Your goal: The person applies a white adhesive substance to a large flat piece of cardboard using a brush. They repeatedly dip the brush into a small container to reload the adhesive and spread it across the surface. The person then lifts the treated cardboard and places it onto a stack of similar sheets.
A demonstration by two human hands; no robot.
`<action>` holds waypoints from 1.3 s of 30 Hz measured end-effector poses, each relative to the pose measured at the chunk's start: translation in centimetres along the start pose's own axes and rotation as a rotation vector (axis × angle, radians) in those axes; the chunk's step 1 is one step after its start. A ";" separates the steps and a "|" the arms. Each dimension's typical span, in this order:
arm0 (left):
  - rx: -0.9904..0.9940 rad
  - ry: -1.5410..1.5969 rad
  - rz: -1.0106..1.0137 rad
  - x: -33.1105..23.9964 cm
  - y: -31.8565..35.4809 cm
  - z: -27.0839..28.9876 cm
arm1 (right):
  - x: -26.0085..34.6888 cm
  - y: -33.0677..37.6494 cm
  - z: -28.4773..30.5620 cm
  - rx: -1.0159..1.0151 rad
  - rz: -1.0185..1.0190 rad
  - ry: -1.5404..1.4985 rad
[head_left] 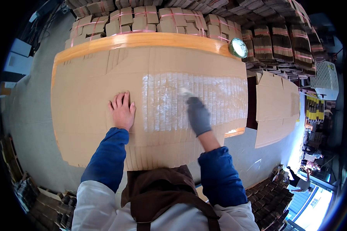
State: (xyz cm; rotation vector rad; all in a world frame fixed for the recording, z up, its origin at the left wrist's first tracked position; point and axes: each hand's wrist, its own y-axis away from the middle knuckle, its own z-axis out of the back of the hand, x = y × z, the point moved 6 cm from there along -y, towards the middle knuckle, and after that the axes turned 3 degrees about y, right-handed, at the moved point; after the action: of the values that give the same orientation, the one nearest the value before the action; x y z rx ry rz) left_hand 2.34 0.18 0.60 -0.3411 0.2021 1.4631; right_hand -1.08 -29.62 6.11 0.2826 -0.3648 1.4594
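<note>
My bare left hand point(122, 111) lies on a large sheet of brown cardboard point(86, 84), its fingers spread and nothing in them. In a grey glove, my right hand point(199, 117) is closed round what looks like a brush point(186, 92); its pale head is smeared by motion and its handle is hidden in my grip. Beneath the brush is a row of narrow, overlapping cardboard strips point(162, 104), streaked with a white, wet-looking coating. This coated patch begins to the right of my left hand and reaches the right end of the table.
The cardboard covers a table with an orange wooden edge point(142, 39). A round green-and-white container point(238, 48) stands at its far right corner. Tied cardboard bundles point(173, 21) are stacked behind. To the right are another cardboard sheet point(275, 107) and a white crate point(325, 81). People point(302, 181) stand farther off.
</note>
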 end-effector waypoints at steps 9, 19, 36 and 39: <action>0.013 0.004 0.017 0.2 0.0 -0.3 | 1.0 -4.0 2.5 -0.089 0.129 0.291; -0.001 0.025 0.015 0.5 0.1 -0.2 | 2.8 -3.7 1.2 0.056 0.215 0.347; 0.000 0.015 0.016 0.7 0.3 -0.3 | 10.5 -0.5 -0.6 0.005 0.426 0.280; 0.011 0.037 0.008 0.1 -0.2 0.0 | 8.4 -3.0 -0.7 0.019 0.349 0.286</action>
State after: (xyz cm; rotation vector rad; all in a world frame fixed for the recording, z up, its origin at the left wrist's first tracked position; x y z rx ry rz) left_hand 2.59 0.31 0.59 -0.3588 0.2413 1.4633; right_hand 2.61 -22.01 9.02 0.0216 -0.1726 1.8197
